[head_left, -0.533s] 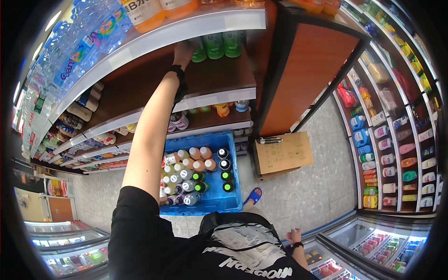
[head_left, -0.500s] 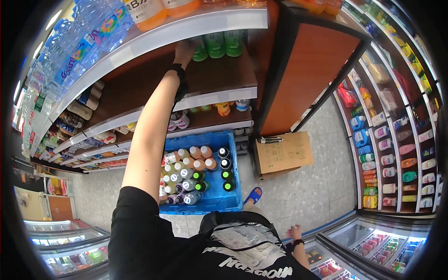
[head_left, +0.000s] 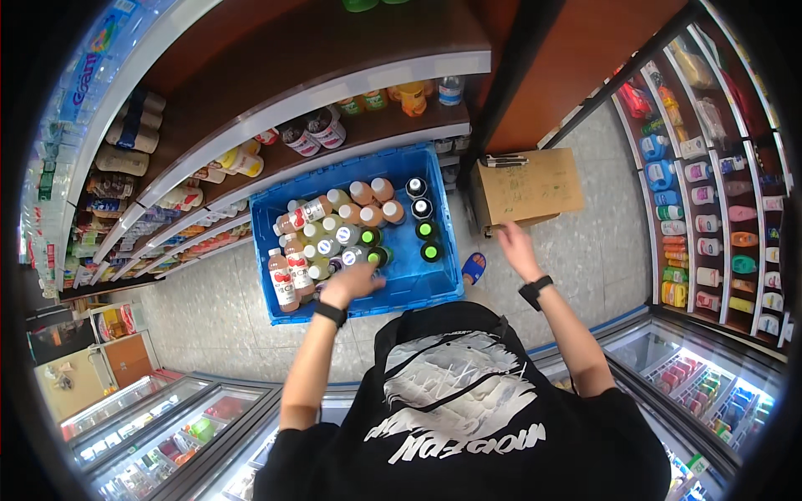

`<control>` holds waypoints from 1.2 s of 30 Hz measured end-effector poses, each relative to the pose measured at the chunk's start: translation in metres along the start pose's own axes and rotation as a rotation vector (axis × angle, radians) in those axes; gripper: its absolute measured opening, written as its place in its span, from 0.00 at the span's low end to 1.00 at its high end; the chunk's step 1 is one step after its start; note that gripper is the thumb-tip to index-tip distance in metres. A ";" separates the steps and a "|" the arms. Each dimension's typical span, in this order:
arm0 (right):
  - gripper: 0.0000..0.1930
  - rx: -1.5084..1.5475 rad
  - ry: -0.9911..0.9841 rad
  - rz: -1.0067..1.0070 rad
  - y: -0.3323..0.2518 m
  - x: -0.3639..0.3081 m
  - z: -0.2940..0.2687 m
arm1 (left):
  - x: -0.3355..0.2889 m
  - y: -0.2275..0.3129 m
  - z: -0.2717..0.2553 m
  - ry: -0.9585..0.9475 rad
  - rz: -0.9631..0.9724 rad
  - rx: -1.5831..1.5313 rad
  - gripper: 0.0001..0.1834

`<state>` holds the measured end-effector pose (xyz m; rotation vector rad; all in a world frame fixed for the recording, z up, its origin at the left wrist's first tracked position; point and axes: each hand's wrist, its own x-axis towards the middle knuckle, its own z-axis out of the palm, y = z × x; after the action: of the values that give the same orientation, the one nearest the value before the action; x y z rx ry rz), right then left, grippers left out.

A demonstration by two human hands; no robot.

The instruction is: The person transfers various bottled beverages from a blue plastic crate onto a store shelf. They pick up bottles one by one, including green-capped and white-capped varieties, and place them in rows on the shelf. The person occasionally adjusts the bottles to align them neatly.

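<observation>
As the head view looks down past the person's black shirt (head_left: 459, 401), the left hand (head_left: 352, 284) hangs over the near edge of a blue crate (head_left: 416, 288), just above the bottles there. Whether it grasps one of them cannot be told, since its fingertips blur into the caps beneath. The right hand (head_left: 516, 249) holds nothing, its fingers loosely bent, just beside the near edge of a cardboard box (head_left: 539, 188).

The crate sits on the floor (head_left: 200, 305), its left half packed with drink bottles. Most of these are upright, with white caps; two pink bottles (head_left: 284, 281) with white labels lean at the near left corner. Near the middle stand two dark bottles (head_left: 378, 256) with green caps. Four more dark bottles line the right edge: the two toward the far corner have white caps, and the two nearer ones have green caps. Bare blue bottom shows between this row and the rest, and toward the near right corner.

Dark pens (head_left: 506, 160) lie at the far left corner of the box. Along the crate's far edge runs a shelf (head_left: 368, 121) with bottles, among them an orange one (head_left: 412, 98) toward its right end. A blue slipper (head_left: 474, 267) shows just beside the crate's right edge.
</observation>
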<state>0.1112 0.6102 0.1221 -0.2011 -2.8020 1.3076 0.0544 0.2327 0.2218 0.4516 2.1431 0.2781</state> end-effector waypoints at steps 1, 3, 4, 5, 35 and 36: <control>0.13 0.013 -0.068 -0.046 -0.030 0.012 0.010 | -0.009 -0.010 0.028 -0.039 -0.019 -0.008 0.29; 0.12 0.032 -0.180 -0.155 -0.073 0.030 0.032 | -0.018 -0.032 0.083 0.215 0.115 -0.263 0.27; 0.11 0.041 -0.233 -0.224 -0.087 0.035 0.048 | -0.024 -0.030 0.096 0.310 0.150 -0.372 0.26; 0.11 -0.047 -0.344 -0.225 -0.094 0.039 0.065 | -0.030 -0.032 0.104 0.336 0.110 -0.395 0.25; 0.16 0.407 -1.057 0.124 -0.208 0.108 0.070 | -0.031 -0.001 0.053 0.742 0.272 -0.659 0.46; 0.16 0.417 -1.057 0.127 -0.220 0.108 0.065 | -0.030 0.009 0.045 0.764 0.362 -0.700 0.48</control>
<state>-0.0240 0.4358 0.2471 0.4832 -3.1090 2.5776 0.1090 0.2296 0.2213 0.3362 2.4503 1.5521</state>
